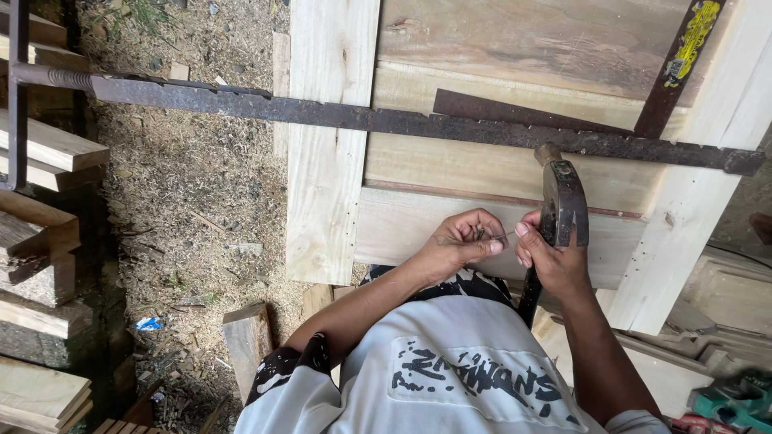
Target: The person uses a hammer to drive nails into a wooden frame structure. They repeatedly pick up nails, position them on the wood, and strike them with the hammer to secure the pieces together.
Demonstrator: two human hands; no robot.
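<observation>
Pinching nail [500, 236], gripping hammer [561, 205]

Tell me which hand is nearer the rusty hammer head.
Right. The right hand grips the hammer just below its head; the left hand pinches a thin nail beside it.

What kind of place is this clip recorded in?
Most likely an informal, open-air carpentry workshop. A pale wooden door frame lies clamped under a long rusty bar clamp, sawdust and shavings cover the ground, and cut planks are stacked alongside. The right hand holds a hammer; the left hand pinches a thin nail.
</observation>
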